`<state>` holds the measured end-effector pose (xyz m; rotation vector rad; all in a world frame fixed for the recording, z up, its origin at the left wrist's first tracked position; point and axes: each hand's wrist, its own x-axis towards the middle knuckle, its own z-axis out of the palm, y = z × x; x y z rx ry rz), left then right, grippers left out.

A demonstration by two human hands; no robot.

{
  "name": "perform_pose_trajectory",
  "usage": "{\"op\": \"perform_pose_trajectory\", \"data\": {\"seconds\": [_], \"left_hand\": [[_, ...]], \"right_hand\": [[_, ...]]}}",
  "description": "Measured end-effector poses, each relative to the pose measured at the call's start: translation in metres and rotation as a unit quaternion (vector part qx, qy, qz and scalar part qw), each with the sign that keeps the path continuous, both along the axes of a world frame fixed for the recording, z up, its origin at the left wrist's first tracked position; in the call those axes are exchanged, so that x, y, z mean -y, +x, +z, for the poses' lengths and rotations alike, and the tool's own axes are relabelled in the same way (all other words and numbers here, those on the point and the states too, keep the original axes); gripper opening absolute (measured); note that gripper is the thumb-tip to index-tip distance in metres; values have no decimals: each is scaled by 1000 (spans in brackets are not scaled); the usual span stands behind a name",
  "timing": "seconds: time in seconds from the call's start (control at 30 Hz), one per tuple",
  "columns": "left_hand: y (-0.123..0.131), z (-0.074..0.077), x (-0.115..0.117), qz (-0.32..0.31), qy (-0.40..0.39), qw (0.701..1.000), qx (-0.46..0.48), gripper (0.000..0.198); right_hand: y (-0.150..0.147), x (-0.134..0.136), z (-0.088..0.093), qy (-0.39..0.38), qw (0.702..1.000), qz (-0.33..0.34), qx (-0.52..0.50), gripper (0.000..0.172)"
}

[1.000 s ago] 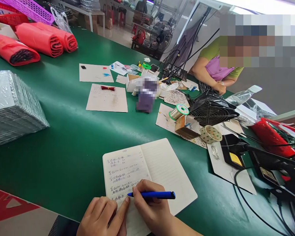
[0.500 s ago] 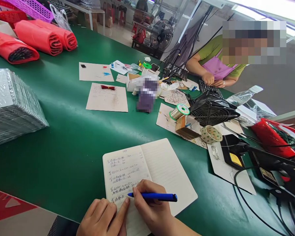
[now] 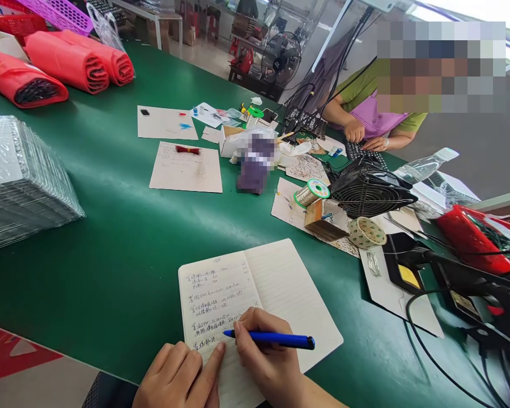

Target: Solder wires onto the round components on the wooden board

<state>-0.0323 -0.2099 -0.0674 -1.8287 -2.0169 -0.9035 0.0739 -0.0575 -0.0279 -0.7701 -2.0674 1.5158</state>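
Observation:
An open notebook (image 3: 295, 294) lies on the green table; handwriting fills much of its left page, while the right page is blank and ruled. My right hand (image 3: 270, 354) grips a blue pen (image 3: 283, 339) between thumb and fingers. The pen's tip is at the end of the lowest written line, and its barrel leans to the right. My left hand (image 3: 178, 374) rests on the lower left of the same page, index finger stretched toward the pen tip and the other fingers bent, with nothing seen in it.
To the left stands a plastic-wrapped stack (image 3: 25, 181). Beyond the notebook are a solder spool (image 3: 308, 195), a small wooden box (image 3: 323, 222), a tape roll (image 3: 368, 233) and a black fan (image 3: 368, 190). Black cables (image 3: 412, 323) run at right. A co-worker (image 3: 380, 122) sits across the table.
The pen tip has shifted slightly right along the written line, and the pen tilts a little differently with my right hand. My left hand stays in place.

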Motion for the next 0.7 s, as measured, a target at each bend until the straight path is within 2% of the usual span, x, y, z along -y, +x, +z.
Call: {"op": "perform_pose_trajectory", "data": {"seconds": [0.3,0.5,0.7], "left_hand": [[-4,0,3,-6,-28,999,-33,41],[-4,-1,4,-11,-29,999,-32,41],[-3,0,4,-11,-27,999,-24,39]], "right_hand": [[1,1,1,19,999,37,30,34],[4,1,-6,41,998,33,30,32],[1,1,-1,29,999,39,22,34]]}}
